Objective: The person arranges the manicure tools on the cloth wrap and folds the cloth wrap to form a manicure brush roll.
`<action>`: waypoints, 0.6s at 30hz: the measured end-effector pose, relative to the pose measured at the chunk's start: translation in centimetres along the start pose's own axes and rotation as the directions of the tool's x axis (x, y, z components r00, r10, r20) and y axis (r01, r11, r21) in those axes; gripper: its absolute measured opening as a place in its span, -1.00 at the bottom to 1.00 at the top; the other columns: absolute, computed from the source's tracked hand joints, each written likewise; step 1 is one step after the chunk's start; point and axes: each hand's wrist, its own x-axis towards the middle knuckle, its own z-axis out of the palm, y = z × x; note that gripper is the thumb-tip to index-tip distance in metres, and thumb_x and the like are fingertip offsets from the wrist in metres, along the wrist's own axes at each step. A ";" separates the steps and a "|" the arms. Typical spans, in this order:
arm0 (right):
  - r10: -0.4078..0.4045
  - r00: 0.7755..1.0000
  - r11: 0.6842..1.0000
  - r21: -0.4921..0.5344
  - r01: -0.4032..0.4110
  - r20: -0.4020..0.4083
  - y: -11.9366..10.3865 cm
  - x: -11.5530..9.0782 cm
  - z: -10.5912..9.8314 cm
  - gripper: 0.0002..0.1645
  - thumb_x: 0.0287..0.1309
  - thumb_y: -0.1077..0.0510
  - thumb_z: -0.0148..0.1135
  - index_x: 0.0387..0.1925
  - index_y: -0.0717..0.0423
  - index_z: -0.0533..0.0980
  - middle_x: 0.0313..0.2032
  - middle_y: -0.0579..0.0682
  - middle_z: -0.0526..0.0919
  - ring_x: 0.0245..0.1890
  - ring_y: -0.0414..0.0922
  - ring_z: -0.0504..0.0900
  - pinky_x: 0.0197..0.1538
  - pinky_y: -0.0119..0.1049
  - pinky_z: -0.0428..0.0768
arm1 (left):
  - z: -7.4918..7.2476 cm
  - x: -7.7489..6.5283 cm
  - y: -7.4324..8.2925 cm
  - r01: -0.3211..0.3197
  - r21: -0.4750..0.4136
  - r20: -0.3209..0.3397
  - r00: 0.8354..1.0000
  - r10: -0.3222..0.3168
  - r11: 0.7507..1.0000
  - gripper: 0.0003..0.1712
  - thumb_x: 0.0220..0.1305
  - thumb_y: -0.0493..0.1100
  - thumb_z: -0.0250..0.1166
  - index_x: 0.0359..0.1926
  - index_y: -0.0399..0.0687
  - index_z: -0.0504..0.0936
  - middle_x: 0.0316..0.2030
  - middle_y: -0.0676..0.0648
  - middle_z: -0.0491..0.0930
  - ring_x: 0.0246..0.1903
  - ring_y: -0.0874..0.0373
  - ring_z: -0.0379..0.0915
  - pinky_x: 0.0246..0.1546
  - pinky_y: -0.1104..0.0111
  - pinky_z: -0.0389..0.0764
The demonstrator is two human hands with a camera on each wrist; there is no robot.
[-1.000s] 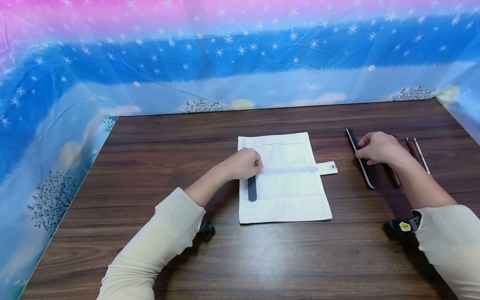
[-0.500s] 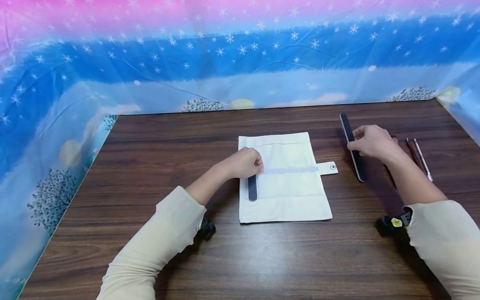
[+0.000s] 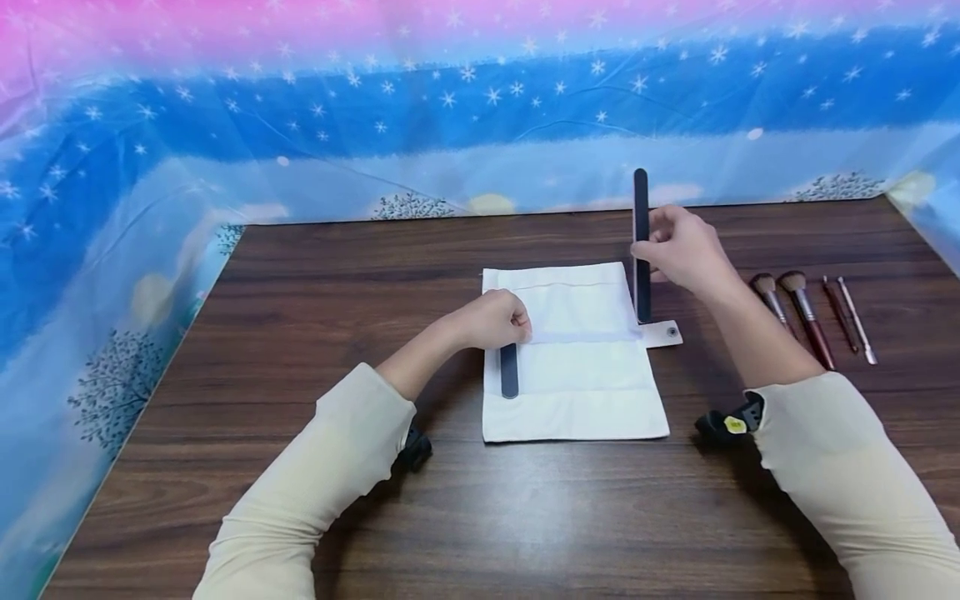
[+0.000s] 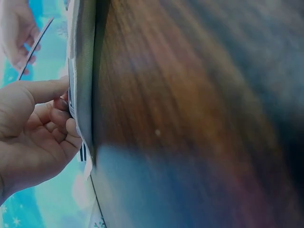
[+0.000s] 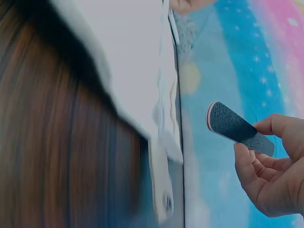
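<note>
Two makeup brushes (image 3: 795, 312) and two thin metal tools (image 3: 849, 317) lie side by side near the table's (image 3: 300, 275) right edge.

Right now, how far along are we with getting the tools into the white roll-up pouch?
Done: one dark nail file sits under the pouch's band, the left hand gripping at its top end. In hand: the right hand holds a second nail file upright at the pouch's right edge. Left: two brushes and two thin metal tools lie on the table to the right.
</note>
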 end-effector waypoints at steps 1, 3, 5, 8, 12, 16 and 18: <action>-0.009 1.000 1.000 0.015 0.009 -0.004 -0.4 0.1 0.4 -0.38 0.21 0.08 0.10 0.23 0.26 0.20 -0.20 0.18 0.40 -0.21 0.08 0.56 -0.21 -0.13 0.58 | 0.0 0.0 0.0 -0.002 0.003 -0.005 1.000 0.002 1.000 -0.85 0.24 -0.31 0.16 -0.34 -0.26 0.66 -0.56 -0.02 0.50 -0.50 0.17 0.32 -0.41 0.47 0.31; -0.020 1.000 0.999 0.039 0.021 -0.012 -1.0 0.2 1.2 -0.41 0.21 0.10 0.10 0.21 0.24 0.22 -0.24 0.15 0.41 -0.26 0.05 0.58 -0.24 -0.16 0.59 | 0.1 0.1 0.0 -0.005 0.009 -0.014 1.000 0.005 1.000 -0.85 0.24 -0.31 0.17 -0.34 -0.26 0.66 -0.56 -0.01 0.50 -0.50 0.17 0.32 -0.42 0.48 0.31; -0.027 0.999 0.998 0.061 0.028 -0.019 -1.6 0.4 2.2 -0.45 0.21 0.12 0.11 0.18 0.22 0.23 -0.28 0.14 0.42 -0.30 0.02 0.59 -0.27 -0.18 0.60 | 0.1 0.1 0.0 -0.008 0.015 -0.020 1.000 0.008 1.000 -0.85 0.23 -0.31 0.17 -0.35 -0.26 0.66 -0.57 -0.01 0.50 -0.50 0.17 0.32 -0.42 0.48 0.32; -0.041 0.999 0.995 0.091 0.042 -0.018 -2.5 0.8 3.8 -0.47 0.20 0.14 0.11 0.15 0.21 0.22 -0.31 0.13 0.43 -0.35 0.00 0.60 -0.31 -0.21 0.61 | 0.1 0.1 0.0 -0.014 0.024 -0.026 1.000 0.015 1.000 -0.86 0.23 -0.32 0.18 -0.37 -0.26 0.66 -0.57 0.00 0.49 -0.50 0.17 0.33 -0.41 0.48 0.32; -0.050 0.999 0.990 0.133 0.049 0.004 -3.6 1.1 5.9 -0.50 0.20 0.18 0.11 0.12 0.22 0.22 -0.31 0.14 0.44 -0.38 0.00 0.61 -0.35 -0.23 0.61 | 0.1 0.1 0.0 -0.015 0.034 -0.024 1.000 0.016 0.999 -0.86 0.22 -0.32 0.18 -0.39 -0.27 0.66 -0.60 0.00 0.47 -0.52 0.18 0.32 -0.42 0.48 0.32; -0.040 0.999 0.986 0.161 0.038 0.007 -4.2 1.3 7.7 -0.54 0.19 0.19 0.14 0.06 0.22 0.23 -0.32 0.14 0.46 -0.41 -0.02 0.60 -0.39 -0.25 0.61 | 0.1 0.1 0.1 -0.019 0.032 -0.019 1.000 0.019 0.999 -0.85 0.22 -0.32 0.17 -0.39 -0.27 0.66 -0.61 0.00 0.46 -0.55 0.19 0.31 -0.44 0.48 0.30; -0.030 1.000 0.986 0.165 0.030 -0.002 -4.3 1.5 8.3 -0.56 0.17 0.20 0.16 0.03 0.22 0.24 -0.33 0.15 0.48 -0.43 -0.04 0.60 -0.42 -0.26 0.61 | 0.1 0.2 0.0 -0.030 0.031 -0.018 0.999 0.030 0.999 -0.85 0.22 -0.33 0.17 -0.38 -0.28 0.66 -0.62 0.00 0.47 -0.56 0.20 0.30 -0.46 0.48 0.29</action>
